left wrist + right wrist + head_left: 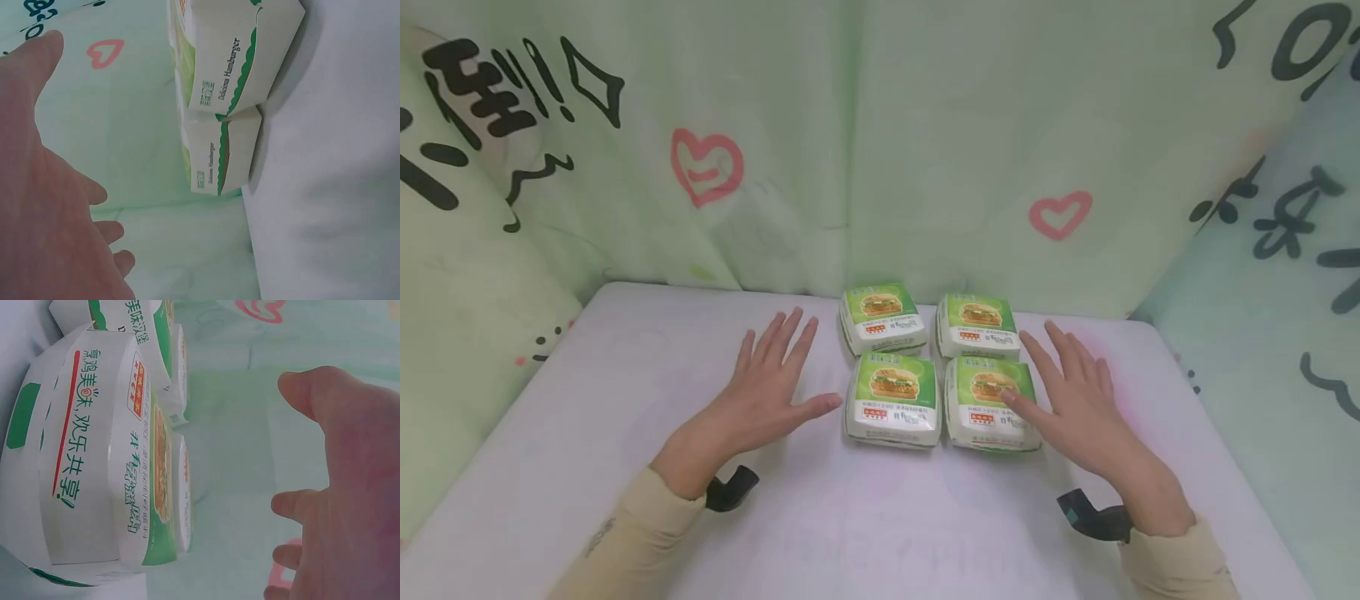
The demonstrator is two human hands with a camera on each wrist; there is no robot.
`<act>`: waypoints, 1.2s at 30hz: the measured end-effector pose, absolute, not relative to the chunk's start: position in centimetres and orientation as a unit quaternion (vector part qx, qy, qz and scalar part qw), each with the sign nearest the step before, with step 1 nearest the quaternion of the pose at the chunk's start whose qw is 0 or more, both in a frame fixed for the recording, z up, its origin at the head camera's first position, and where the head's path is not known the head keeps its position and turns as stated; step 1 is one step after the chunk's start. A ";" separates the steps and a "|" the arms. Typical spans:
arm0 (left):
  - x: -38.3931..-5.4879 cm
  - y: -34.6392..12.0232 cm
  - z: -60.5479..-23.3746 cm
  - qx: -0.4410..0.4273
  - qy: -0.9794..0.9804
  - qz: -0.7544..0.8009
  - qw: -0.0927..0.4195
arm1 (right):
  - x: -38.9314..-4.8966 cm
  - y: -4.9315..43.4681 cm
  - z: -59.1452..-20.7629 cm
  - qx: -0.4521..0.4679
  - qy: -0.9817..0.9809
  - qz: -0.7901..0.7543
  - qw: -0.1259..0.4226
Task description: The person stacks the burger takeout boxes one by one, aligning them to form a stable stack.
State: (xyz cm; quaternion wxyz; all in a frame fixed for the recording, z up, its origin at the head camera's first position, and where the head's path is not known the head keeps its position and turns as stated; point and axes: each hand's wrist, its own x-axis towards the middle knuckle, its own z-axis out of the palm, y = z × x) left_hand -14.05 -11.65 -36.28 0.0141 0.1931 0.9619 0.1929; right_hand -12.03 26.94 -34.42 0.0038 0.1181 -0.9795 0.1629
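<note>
Green-and-white cardboard hamburger boxes stand in two rows of two on the table. In front are the front-left box (892,400) and the front-right box (988,421); behind them sit the back-left box (882,317) and the back-right box (979,321). My left hand (763,400) is spread left of the group, its thumb beside the front-left box. My right hand (1086,412) hovers at the right, fingers extended, its thumb overlapping the front-right box in the head view. The right wrist view shows that hand (350,475) apart from the front-right box (81,444). Neither hand grips anything.
The white table (850,517) has its far edge close behind the back boxes. Pale green curtains (940,167) with hearts and black lettering hang at the back and both sides. A black wrist camera mount sits at each sleeve cuff (655,508).
</note>
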 end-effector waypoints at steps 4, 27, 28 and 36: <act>-14.1 -11.0 -36.7 0.201 0.959 0.201 0.019 | -11.8 27.1 -34.6 0.120 -0.979 0.166 -0.001; -15.1 -7.6 -38.8 0.242 0.929 0.273 0.062 | -12.4 26.7 -37.5 0.123 -0.952 0.278 -0.038; -15.2 -7.3 -39.0 0.243 0.927 0.278 0.066 | -12.5 26.8 -37.7 0.123 -0.950 0.284 -0.042; -15.7 -5.4 -40.2 0.243 0.917 0.306 0.088 | -12.6 27.4 -39.3 0.134 -0.946 0.293 -0.050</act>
